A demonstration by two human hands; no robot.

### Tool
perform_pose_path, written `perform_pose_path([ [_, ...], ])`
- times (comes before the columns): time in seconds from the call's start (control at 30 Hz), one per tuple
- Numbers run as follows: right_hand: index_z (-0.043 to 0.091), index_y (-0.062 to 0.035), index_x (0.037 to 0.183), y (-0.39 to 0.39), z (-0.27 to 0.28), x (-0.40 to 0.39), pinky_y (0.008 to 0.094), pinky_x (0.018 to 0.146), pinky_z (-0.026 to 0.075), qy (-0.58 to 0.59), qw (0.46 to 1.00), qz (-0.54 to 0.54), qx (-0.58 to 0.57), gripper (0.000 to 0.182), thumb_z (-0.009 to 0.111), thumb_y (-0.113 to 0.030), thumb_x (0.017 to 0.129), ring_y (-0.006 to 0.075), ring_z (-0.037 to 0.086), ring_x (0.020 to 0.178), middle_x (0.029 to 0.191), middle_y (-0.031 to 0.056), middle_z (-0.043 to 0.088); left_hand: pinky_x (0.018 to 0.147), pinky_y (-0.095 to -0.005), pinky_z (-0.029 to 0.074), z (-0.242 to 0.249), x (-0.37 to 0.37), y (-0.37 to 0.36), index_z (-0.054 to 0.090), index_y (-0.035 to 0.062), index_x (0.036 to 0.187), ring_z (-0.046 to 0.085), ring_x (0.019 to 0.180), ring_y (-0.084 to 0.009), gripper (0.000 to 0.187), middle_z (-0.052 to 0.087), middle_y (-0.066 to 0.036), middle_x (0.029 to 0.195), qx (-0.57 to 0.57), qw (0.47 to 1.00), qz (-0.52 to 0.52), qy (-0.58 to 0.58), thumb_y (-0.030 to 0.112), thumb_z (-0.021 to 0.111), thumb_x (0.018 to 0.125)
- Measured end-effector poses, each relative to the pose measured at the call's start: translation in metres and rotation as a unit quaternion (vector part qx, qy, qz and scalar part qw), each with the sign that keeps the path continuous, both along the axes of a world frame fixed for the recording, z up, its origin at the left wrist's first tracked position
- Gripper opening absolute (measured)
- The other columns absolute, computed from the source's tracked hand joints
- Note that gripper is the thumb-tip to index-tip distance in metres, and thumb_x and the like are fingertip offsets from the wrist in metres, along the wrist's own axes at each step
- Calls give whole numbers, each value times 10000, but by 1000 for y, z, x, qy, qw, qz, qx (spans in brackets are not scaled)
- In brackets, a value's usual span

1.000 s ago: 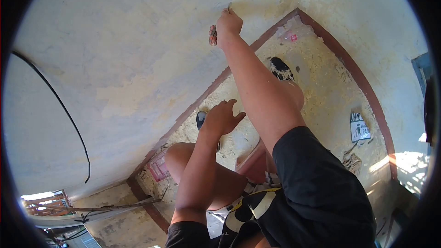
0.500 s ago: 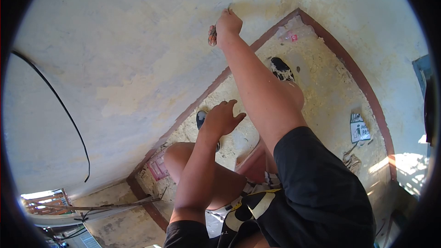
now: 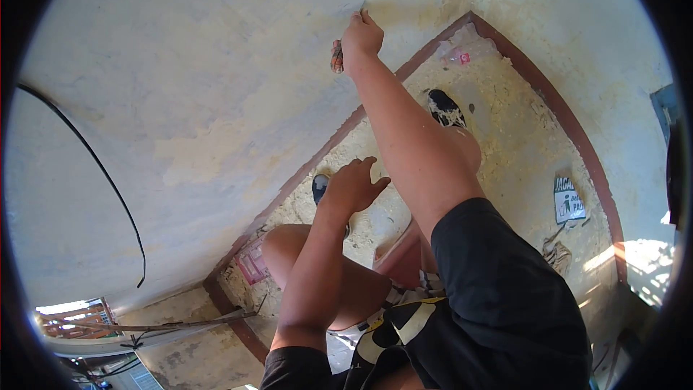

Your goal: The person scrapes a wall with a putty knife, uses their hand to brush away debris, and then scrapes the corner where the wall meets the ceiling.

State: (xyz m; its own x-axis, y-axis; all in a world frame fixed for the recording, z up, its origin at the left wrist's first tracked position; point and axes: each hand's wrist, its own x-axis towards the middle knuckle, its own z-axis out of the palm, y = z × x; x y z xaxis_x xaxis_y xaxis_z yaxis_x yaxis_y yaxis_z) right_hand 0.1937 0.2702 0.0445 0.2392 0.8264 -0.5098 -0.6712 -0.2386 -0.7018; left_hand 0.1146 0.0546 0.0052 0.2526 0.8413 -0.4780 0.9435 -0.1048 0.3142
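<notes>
My right hand [image 3: 362, 37] reaches out to the plastered wall [image 3: 195, 94], its fingers wrapped round a scraper. The worn orange-brown handle [image 3: 337, 57] sticks out below the fist. Only a sliver of the tool's far end shows beyond my fingertips, close against the wall. Lower down, my left hand [image 3: 354, 186] hangs in the air above my knee, empty, with its thumb apart and fingers loosely bent. Around the scraper, the wall surface is patchy, with yellowish stains and faint scratch marks.
Pale flakes litter the floor [image 3: 505, 166], bordered by a brown-red band [image 3: 577, 130]. A clear plastic bag [image 3: 462, 47] lies in the corner. A printed packet [image 3: 569, 200] rests at right. A black cable [image 3: 94, 152] hangs along the wall. Sticks [image 3: 166, 326] lean at lower left.
The view has shifted slightly. My right hand stays at the wall with the scraper, at nearly the same spot, and my left hand keeps its pose.
</notes>
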Motion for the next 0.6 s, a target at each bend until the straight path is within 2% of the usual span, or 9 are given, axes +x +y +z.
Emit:
perform_pose_path([
  [0.1, 567, -98, 1290, 3, 3, 0, 384, 484, 479, 22, 999, -24, 5, 342, 458, -199, 982, 237, 575, 513, 880, 118, 634, 942, -427, 469, 4, 2, 0, 512, 29, 1313, 586, 1101, -373, 597, 592, -237, 1201, -17, 1000, -5, -5, 421, 611, 873],
  [0.17, 533, -173, 1291, 6, 3, 2, 378, 452, 397, 33, 999, -31, 20, 317, 488, -229, 982, 232, 503, 570, 796, 76, 494, 940, -428, 470, -1, 0, 0, 511, 32, 1314, 587, 1099, -373, 594, 592, -235, 1202, -20, 1000, 0, -2, 421, 609, 875],
  [0.27, 525, -164, 1271, 5, 6, 0, 381, 441, 383, 52, 998, -22, 10, 301, 486, -234, 981, 234, 498, 566, 788, 80, 491, 938, -430, 471, 7, 0, -2, 510, 36, 1315, 588, 1095, -373, 590, 594, -231, 1198, -12, 1000, 14, -3, 421, 607, 878],
  [0.3, 525, -164, 1271, 6, 8, 5, 381, 441, 383, 48, 999, -20, 12, 301, 486, -234, 981, 234, 498, 566, 788, 80, 491, 937, -430, 471, 9, 2, -3, 511, 38, 1314, 589, 1093, -372, 588, 595, -230, 1193, -11, 1000, 16, -6, 421, 605, 879],
  [0.37, 582, -51, 1213, 6, 12, 14, 370, 497, 490, 33, 999, -10, -19, 297, 458, -190, 982, 244, 586, 555, 959, 127, 625, 936, -432, 472, 3, 2, -4, 509, 39, 1316, 589, 1093, -370, 588, 595, -230, 1191, -9, 1000, 15, -9, 422, 605, 880],
  [0.6, 594, -38, 1167, 15, 6, 12, 372, 491, 491, 88, 994, -32, -50, 276, 461, -190, 980, 240, 584, 557, 942, 116, 626, 938, -434, 471, 3, 0, -3, 504, 42, 1322, 585, 1101, -369, 587, 593, -228, 1194, -2, 1000, 9, -10, 422, 601, 885],
])
